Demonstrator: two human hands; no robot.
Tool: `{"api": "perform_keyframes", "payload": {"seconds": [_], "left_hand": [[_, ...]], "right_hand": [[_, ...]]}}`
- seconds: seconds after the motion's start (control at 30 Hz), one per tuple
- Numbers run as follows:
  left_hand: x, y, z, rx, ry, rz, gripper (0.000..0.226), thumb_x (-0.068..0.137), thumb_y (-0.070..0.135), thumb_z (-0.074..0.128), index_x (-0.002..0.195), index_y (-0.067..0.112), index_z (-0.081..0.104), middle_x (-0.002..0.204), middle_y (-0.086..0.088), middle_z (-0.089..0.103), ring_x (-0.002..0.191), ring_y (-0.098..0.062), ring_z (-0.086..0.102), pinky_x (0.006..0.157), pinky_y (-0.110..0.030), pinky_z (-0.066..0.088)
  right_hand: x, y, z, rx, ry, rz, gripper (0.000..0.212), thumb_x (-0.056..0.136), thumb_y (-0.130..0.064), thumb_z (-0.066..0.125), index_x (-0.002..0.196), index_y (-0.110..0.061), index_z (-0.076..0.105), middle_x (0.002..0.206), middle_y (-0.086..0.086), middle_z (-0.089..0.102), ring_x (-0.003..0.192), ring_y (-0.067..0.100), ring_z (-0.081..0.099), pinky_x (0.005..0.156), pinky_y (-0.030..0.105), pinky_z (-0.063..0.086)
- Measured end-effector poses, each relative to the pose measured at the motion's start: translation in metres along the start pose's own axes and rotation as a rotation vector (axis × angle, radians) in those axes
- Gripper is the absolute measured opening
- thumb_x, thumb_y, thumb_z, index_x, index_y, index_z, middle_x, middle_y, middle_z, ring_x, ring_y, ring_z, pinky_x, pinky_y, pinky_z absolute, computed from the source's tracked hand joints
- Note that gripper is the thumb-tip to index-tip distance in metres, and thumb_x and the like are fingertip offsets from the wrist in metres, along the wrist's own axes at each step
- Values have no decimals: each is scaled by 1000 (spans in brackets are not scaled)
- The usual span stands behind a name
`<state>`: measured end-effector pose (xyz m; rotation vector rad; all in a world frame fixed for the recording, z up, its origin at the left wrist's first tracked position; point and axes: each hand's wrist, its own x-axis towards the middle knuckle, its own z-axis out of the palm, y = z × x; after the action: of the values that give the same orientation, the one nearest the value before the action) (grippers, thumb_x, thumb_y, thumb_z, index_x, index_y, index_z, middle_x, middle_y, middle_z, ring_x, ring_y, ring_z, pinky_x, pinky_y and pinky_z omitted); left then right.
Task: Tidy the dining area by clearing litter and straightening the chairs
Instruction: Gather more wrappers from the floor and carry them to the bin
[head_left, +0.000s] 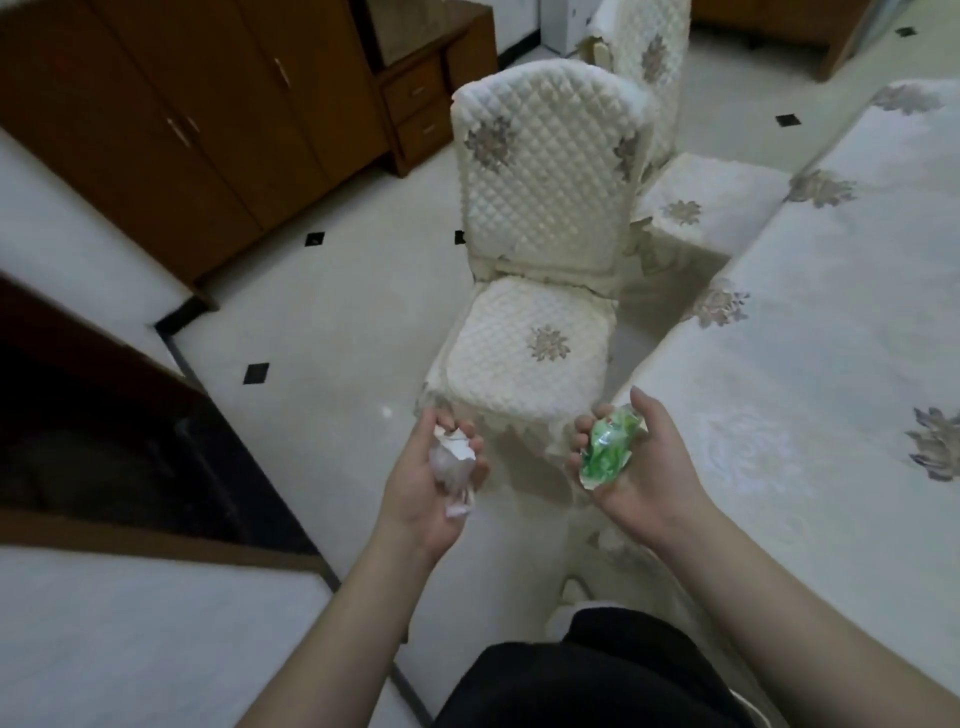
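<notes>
Left hand (441, 467) clamped on crumpled paper (454, 462); right hand (628, 462) curled round a green wrapper (608, 449) — both litter items light, soft, likely slippery — grip around the bulk, above the floor by the chair (524, 353).

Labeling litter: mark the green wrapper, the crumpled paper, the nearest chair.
green wrapper (609, 448), head view, middle of the crinkled plastic
crumpled paper (453, 457), head view, white wad's middle
nearest chair (524, 358), head view, quilted seat

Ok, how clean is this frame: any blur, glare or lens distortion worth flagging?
Head view: dim, flat indoor light; overall soft, the cabinets and far chair blurriest; wide-angle bending shows in the table edge and the floor lines; one small glare spot on the floor; both hands, left and right, and their litter stay readable.
</notes>
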<state>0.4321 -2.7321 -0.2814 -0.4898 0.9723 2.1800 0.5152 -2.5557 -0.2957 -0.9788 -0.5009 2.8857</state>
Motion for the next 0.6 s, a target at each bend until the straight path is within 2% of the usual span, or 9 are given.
{"api": "perform_keyframes", "payload": {"seconds": [0.1,0.2,0.3,0.47,0.6], "left_hand": [[16,17,-8,-40,42,15,28,92,33,54,69,18,50,74,1,52,57,-9,52,47,-17,46],[23,39,-20,-17,61,68,22,82,33,63,68,20,53,76,2,52,59,-9,50,46,-14,35],[27,62,-35,-54,91,132,23,87,34,55,72,17,53,77,-1,54,61,-10,50,49,-18,48],[36,105,-67,-106,207,211,18,79,26,62,67,18,51,74,1,53,61,-10,46,48,-19,48],[55,149,-107,-257,286,264,31,96,33,51,70,16,53,75,-2,61,63,-12,58,51,-22,53]], "right_hand": [[37,-3,26,-39,-33,83,28,85,-43,52,76,-17,53,72,3,53,58,17,51,54,25,45],[68,-3,59,-88,-77,155,29,87,-43,51,75,-17,52,71,2,52,58,16,49,52,24,45],[97,5,90,-157,-107,217,29,87,-43,51,75,-17,52,71,2,52,58,15,48,51,24,46],[145,44,136,-222,-168,337,26,80,-43,52,73,-17,50,70,1,49,54,14,48,51,21,44],[187,89,174,-317,-187,396,26,84,-42,50,74,-17,49,70,1,48,52,15,48,51,22,42]]}}
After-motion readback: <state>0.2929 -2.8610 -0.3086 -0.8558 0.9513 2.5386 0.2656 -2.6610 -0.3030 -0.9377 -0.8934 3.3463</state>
